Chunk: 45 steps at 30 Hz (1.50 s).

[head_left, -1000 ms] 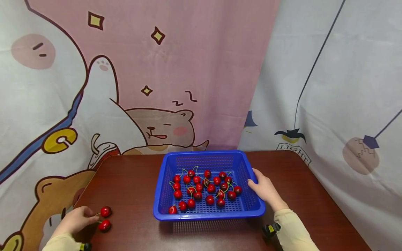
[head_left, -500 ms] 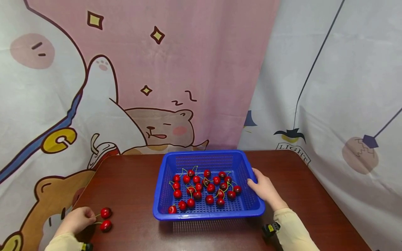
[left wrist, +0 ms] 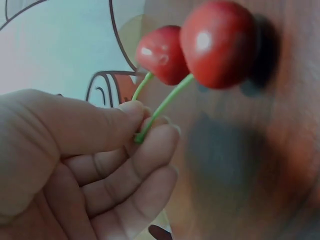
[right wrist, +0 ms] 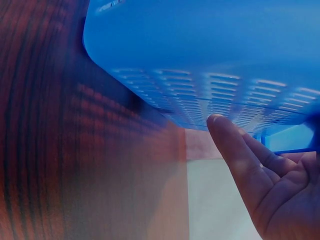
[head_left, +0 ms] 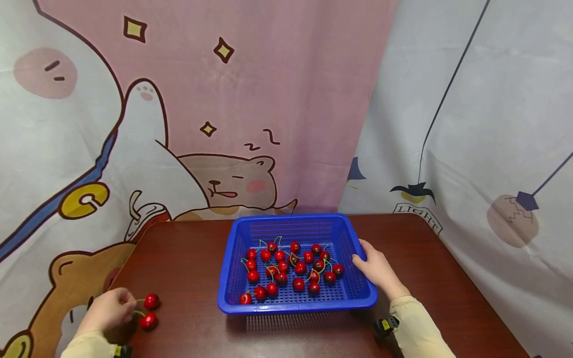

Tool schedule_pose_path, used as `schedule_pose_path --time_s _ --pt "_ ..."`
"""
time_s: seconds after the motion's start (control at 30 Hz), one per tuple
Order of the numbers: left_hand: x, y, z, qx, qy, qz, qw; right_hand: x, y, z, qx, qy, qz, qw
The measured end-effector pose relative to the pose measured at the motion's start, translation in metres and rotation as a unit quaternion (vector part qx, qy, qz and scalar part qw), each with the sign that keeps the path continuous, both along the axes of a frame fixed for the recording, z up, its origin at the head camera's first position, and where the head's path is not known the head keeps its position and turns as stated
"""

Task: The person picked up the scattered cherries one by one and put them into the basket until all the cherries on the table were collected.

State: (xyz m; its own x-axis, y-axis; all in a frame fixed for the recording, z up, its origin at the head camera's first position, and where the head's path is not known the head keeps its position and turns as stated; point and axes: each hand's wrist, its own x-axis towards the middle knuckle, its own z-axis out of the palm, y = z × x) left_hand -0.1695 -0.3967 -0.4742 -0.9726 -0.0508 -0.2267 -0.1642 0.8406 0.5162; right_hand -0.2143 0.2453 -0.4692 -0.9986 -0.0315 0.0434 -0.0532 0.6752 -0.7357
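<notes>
My left hand (head_left: 107,309) is at the table's left edge, its thumb and fingers pinching the thin green stems (left wrist: 167,102) of two red cherries. In the left wrist view one cherry (left wrist: 220,45) looks larger and nearer, and the other cherry (left wrist: 162,55) sits behind it; both stick out past my fingertips. On the other side, my right hand (head_left: 378,266) grips the right side of a blue plastic basket (head_left: 295,309), thumb over the rim. Seen from the right wrist, fingers (right wrist: 232,145) lie against the slotted outer wall.
Many loose cherries (head_left: 299,284), some with stems, lie spread over the basket's slotted floor. Underneath is a dark reddish-brown table (head_left: 188,268). A cartoon-printed curtain (head_left: 286,99) hangs right behind the table and along both sides.
My left hand and the two cherries have shifted only slightly, with the stems still pinched. The right hand and the basket have stayed in place.
</notes>
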Motion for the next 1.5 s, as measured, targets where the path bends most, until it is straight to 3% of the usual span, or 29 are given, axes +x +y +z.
schedule_pose_path --time_s 0.23,0.47,0.6,0.77,1.07,1.5 --pt "-0.004 0.011 0.017 0.005 0.033 0.002 0.9994 0.0 -0.001 0.0 -0.003 -0.004 -0.002 1.0" --pt "-0.01 0.03 0.044 -0.007 0.053 0.008 0.9986 0.001 -0.001 0.0 -0.003 -0.007 -0.003 1.0" --pt "-0.011 0.044 0.059 -0.016 0.108 -0.002 0.994 0.002 0.0 0.002 -0.003 -0.007 -0.003 1.0" --pt "-0.015 0.065 0.076 -0.026 0.191 -0.022 0.981 0.002 0.0 0.003 -0.002 -0.006 -0.003 1.0" --pt "-0.026 0.101 0.105 -0.018 0.288 -0.05 0.9562 0.0 0.001 0.0 0.0 -0.012 -0.006 0.9999" --pt "-0.05 0.166 0.14 0.008 0.373 -0.125 0.9193 0.0 -0.001 0.001 -0.001 -0.009 -0.005 0.9999"
